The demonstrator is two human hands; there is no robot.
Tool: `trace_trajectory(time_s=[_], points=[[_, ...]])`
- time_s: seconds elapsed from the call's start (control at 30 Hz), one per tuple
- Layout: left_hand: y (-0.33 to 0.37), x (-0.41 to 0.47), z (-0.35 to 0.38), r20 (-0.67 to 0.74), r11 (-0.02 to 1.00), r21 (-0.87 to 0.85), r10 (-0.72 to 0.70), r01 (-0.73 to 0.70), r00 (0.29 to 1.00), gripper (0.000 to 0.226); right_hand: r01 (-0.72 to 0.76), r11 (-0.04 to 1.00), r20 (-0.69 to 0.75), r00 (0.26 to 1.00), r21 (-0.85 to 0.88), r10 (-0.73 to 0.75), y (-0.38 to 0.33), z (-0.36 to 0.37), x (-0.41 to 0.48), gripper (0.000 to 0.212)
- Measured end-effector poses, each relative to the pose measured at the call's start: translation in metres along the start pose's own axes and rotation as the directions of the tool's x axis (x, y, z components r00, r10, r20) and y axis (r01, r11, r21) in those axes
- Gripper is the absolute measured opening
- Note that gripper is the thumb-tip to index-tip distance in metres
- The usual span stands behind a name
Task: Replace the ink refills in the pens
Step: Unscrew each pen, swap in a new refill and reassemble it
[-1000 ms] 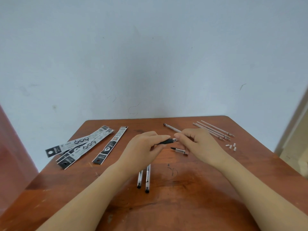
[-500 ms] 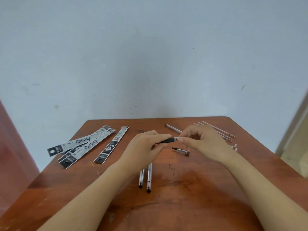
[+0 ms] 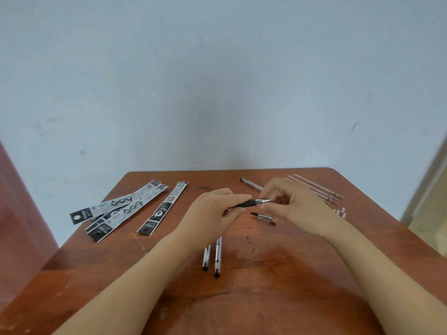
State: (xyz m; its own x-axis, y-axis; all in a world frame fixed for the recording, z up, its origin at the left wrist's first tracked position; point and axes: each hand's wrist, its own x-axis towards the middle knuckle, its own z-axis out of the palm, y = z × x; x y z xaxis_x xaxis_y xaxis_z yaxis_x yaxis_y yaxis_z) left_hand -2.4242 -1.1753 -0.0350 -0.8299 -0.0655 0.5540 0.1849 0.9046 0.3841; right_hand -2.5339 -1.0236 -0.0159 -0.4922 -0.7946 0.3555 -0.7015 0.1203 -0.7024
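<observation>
My left hand (image 3: 212, 213) grips a pen (image 3: 250, 203) by its black rubber grip, metal tip pointing right. My right hand (image 3: 294, 206) is just right of the tip, thumb and fingers curled around it; whether they touch the metal cone is unclear. A pen cap (image 3: 262, 216) lies on the table below the tip. Two more pens (image 3: 212, 258) lie side by side under my left wrist. Several loose refills (image 3: 319, 188) lie at the far right, partly behind my right hand. A clear pen barrel (image 3: 250, 183) lies beyond the hands.
Several black-and-white refill packets (image 3: 121, 209) are fanned out at the left of the brown wooden table (image 3: 266, 298). Small white caps (image 3: 342, 212) lie near the right edge. A pale wall stands right behind the table.
My right hand has shifted a little to the right along the pen tip, exposing the metal cone. My left hand keeps the pen in the same place.
</observation>
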Motion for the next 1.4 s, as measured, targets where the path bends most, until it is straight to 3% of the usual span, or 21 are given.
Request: trace_trajectory(time_s=[0.33,0.53,0.7,0.93,1.07,1.17,1.23,1.3,1.4], points=[[-0.002,0.001,0.001,-0.024,1.000,0.008,0.005,-0.005,1.000,0.031,-0.047,0.999,0.040,0.998,-0.008,0.047,0.001,0.000,0.000,0.007],[-0.003,0.001,0.002,-0.035,0.999,-0.022,0.027,-0.028,0.999,0.029,-0.062,0.998,0.043,0.997,0.003,0.062,0.000,0.001,-0.001,0.014],[-0.006,-0.001,0.000,0.027,0.973,0.144,0.181,-0.183,0.983,0.032,-0.096,0.995,0.133,0.987,0.007,0.095,0.004,0.002,-0.002,0.029],[-0.003,0.000,-0.008,0.049,0.856,0.367,0.372,-0.363,0.927,0.031,-0.230,0.917,0.233,0.960,0.327,0.157,0.006,0.003,-0.001,0.032],[-0.005,0.000,-0.010,0.064,0.829,0.413,0.387,-0.377,0.920,0.034,-0.268,0.875,0.268,0.949,0.404,0.167,0.003,0.004,-0.001,0.032],[-0.005,0.002,-0.010,0.047,0.871,0.378,0.319,-0.313,0.946,0.025,-0.266,0.870,0.224,0.957,0.415,0.186,-0.001,0.006,0.000,0.036],[-0.006,0.003,-0.010,0.029,0.903,0.338,0.271,-0.265,0.962,0.023,-0.284,0.860,0.138,0.959,0.423,0.248,-0.001,0.008,0.002,0.048],[-0.008,0.003,-0.011,0.025,0.921,0.332,0.210,-0.206,0.977,0.030,-0.292,0.861,0.024,0.950,0.417,0.310,0.002,0.007,0.005,0.043],[-0.013,0.002,-0.014,-0.015,0.933,0.343,0.124,-0.112,0.992,0.023,-0.288,0.943,-0.111,0.945,0.168,0.309,0.010,0.000,0.008,0.036]])
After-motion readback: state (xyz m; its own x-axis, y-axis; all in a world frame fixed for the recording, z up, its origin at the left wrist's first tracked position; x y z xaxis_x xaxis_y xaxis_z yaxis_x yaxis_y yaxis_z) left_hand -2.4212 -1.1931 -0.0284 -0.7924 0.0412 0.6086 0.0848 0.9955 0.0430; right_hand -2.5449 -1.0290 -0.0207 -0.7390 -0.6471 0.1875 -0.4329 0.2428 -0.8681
